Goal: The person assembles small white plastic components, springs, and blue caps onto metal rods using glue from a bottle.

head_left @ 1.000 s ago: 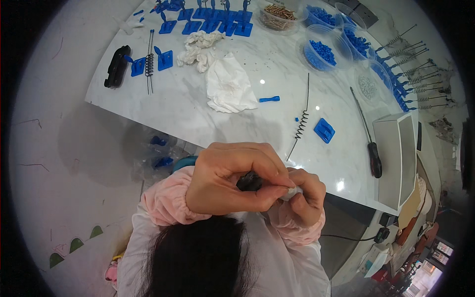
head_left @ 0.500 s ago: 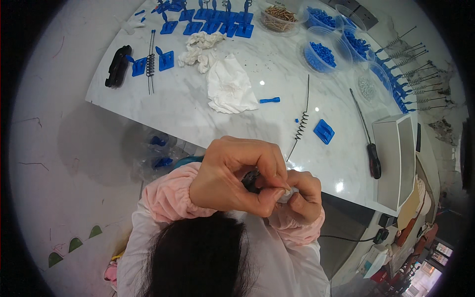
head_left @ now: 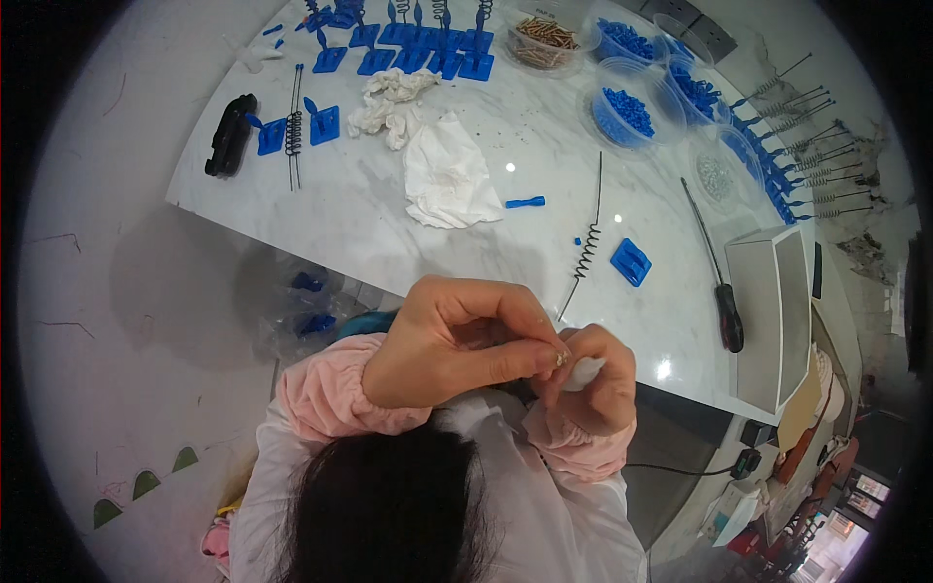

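White marble-patterned table (head_left: 408, 223) fills most of the view, curving away toward the far rim. At its right end stands a pale grey box (head_left: 773, 311), and near the middle lies a crumpled white cloth (head_left: 447, 180). Clear tubs of blue pieces (head_left: 622, 112) sit at the far side, with a row of blue stands (head_left: 428, 49) beyond the cloth.

Close to the body, the left hand (head_left: 452, 340) is curled, thumb and forefinger pressed together over the fingers of the right hand (head_left: 593, 379). Between them sits a small white wad (head_left: 583, 371), apparently tissue or cloth, pinched by the right hand's fingers and touched by the left fingertips. Whether something dark lies under it cannot be told. The wad looks soft and very light, likely to crush or tear rather than slip, so a gentle fingertip pinch at its exposed edge seems the best hold.

Just beyond the hands, at the table's near edge, lies a thin rod with a coiled spring (head_left: 588, 248), beside it a flat blue block (head_left: 631, 261) and a black-handled screwdriver (head_left: 714, 272). A small blue peg (head_left: 525, 202) rests by the cloth. Nothing lies between the hands and these.
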{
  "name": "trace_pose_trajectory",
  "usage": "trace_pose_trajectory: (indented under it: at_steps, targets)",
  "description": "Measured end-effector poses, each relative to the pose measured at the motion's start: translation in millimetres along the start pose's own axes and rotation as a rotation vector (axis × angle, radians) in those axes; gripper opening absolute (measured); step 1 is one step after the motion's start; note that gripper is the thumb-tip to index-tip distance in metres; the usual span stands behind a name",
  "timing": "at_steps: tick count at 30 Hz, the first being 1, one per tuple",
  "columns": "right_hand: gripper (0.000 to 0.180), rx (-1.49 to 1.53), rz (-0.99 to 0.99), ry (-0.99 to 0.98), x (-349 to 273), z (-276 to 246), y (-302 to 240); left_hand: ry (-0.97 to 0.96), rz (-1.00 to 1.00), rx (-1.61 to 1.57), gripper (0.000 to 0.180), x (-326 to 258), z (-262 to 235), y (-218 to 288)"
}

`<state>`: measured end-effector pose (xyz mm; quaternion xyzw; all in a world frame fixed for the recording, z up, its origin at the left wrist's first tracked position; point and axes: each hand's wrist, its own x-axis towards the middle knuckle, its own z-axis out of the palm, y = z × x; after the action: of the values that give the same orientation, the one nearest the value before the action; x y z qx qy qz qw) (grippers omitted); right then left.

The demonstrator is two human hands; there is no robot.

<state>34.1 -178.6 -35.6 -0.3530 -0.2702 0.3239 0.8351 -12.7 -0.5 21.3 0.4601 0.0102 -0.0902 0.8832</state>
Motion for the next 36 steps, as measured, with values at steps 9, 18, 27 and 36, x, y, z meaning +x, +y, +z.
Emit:
trace_pose_trajectory:
  at_steps: [9,18,27,36]
  targets:
    - [0.024,-0.579,-0.240,0.573,-15.5,-34.7,-34.2,0.114,0.053,0.069,0.017,1.3,9.9,-0.6]
    - [0.020,-1.072,-0.121,0.749,-18.8,-88.0,-62.3,0.069,0.177,0.157,0.012,-1.2,-20.6,-19.6]
    - [0.032,-1.077,-0.177,0.736,-11.7,-107.6,-67.5,0.116,0.140,0.219,0.010,1.9,-19.6,-27.2]
    - [0.049,-1.031,-0.169,0.743,-13.4,-97.4,-69.6,0.119,0.032,0.238,0.011,8.4,-9.3,-29.6]
